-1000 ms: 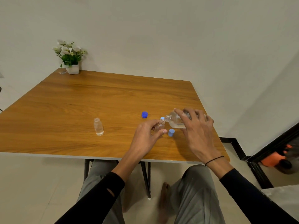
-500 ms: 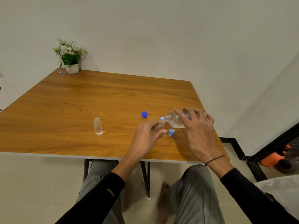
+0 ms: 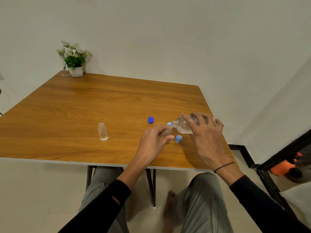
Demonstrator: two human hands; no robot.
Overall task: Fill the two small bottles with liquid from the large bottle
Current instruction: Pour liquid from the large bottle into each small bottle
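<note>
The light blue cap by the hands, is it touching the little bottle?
Apart. The head view shows bare table between the light blue cap and the little bottle held in the left hand.

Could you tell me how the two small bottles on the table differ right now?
The left small bottle stands alone and upright; the right small bottle is tilted, held by the left hand. The left one has nothing at its mouth; the right one meets the neck of the large bottle, tipped by the right hand. Both are clear and uncapped.
</note>
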